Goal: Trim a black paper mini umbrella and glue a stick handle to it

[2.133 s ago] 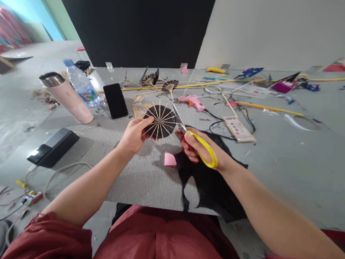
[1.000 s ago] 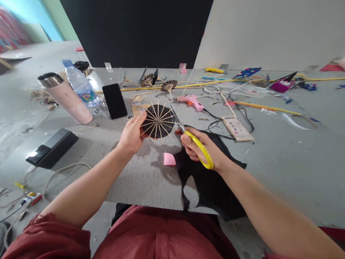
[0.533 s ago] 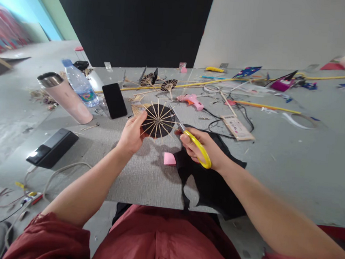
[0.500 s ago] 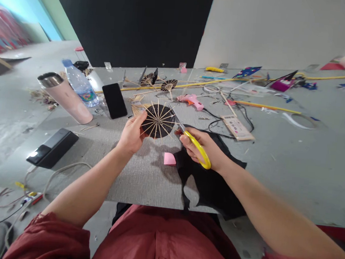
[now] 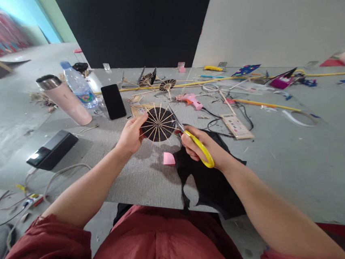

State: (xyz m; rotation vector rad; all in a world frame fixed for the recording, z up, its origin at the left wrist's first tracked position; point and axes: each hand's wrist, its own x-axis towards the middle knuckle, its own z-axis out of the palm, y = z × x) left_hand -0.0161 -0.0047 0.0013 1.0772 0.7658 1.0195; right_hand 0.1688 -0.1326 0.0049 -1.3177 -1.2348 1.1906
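Between thumb and fingers, my left hand (image 5: 132,133) grips the left edge of a black disc with thin sticks (image 5: 159,131) fanning out from its centre. Several stick ends poke past the disc's rim. Yellow-handled scissors (image 5: 199,146) are held in my right hand (image 5: 203,142), their blades pointing up and left at the disc's right edge. Whether the blades touch a stick I cannot tell. Under my right hand lies black cloth (image 5: 216,186) with curved cut-outs, and a pink paper piece (image 5: 169,159) sits at its left edge.
A pink glue gun (image 5: 190,100) with a black cord lies behind the disc, near small stick-and-disc pieces (image 5: 167,85). Leftward stand a phone (image 5: 113,101), a pink tumbler (image 5: 68,102), a water bottle (image 5: 79,86) and a black power bank (image 5: 51,150). A yellow cutter (image 5: 213,68) rests by the back panel.
The disc has turned a little in my left hand and its face shows rounder. The scissors' blades have come up along its right edge, with my right hand shifting slightly.
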